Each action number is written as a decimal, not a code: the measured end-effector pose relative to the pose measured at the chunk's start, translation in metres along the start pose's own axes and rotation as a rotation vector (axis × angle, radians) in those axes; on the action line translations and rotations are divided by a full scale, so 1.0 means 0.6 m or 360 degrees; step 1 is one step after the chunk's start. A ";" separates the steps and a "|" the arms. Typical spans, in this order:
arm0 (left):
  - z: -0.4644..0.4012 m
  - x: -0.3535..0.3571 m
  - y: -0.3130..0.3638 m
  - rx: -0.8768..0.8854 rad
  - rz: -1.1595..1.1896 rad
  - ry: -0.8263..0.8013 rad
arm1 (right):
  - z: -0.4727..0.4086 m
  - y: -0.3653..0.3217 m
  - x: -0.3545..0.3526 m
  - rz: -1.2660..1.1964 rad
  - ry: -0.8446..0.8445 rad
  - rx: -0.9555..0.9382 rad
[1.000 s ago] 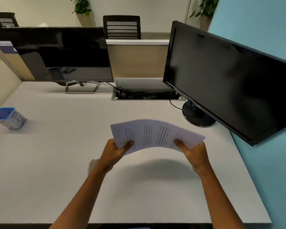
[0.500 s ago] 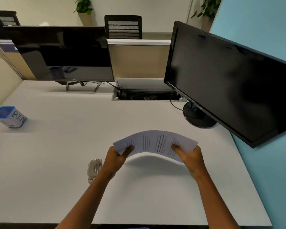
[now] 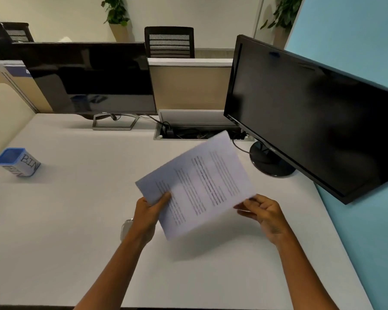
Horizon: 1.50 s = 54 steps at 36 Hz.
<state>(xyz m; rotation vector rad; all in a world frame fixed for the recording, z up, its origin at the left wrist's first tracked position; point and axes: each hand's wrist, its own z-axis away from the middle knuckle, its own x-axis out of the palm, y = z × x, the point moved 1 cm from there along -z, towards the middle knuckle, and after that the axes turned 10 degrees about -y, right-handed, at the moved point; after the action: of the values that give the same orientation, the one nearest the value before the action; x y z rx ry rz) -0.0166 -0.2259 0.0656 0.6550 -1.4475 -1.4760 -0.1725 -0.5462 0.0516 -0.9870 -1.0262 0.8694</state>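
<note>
A printed sheet of paper (image 3: 202, 184) hangs tilted above the white desk (image 3: 76, 220), with its far corner raised toward the cable slot. My left hand (image 3: 148, 213) grips its left edge, thumb on top. At the sheet's right corner my right hand (image 3: 264, 213) pinches it between thumb and curled fingertips. The text side faces up.
A blue cup marked BIN (image 3: 18, 162) stands at the desk's left. Near my left wrist lies a small silver object (image 3: 126, 227). Two dark monitors (image 3: 87, 79) (image 3: 311, 113) stand at the back and right, with an open cable slot (image 3: 195, 133) between them. A blue partition (image 3: 367, 220) bounds the right side.
The sheet was bowed flat between both hands low over the desk. It has now swung up and turned, far edge raised, and my right hand has slid to its corner.
</note>
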 end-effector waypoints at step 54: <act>0.033 0.094 -0.024 0.0113 -0.0505 -0.0258 | 0.030 0.008 0.142 0.0414 0.0252 -0.0098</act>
<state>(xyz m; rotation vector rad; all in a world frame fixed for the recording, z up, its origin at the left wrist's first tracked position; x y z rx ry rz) -0.0608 -0.2681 0.0681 0.8563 -1.5789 -1.7613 -0.1656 -0.4619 0.0739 -1.2405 -0.8051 0.9589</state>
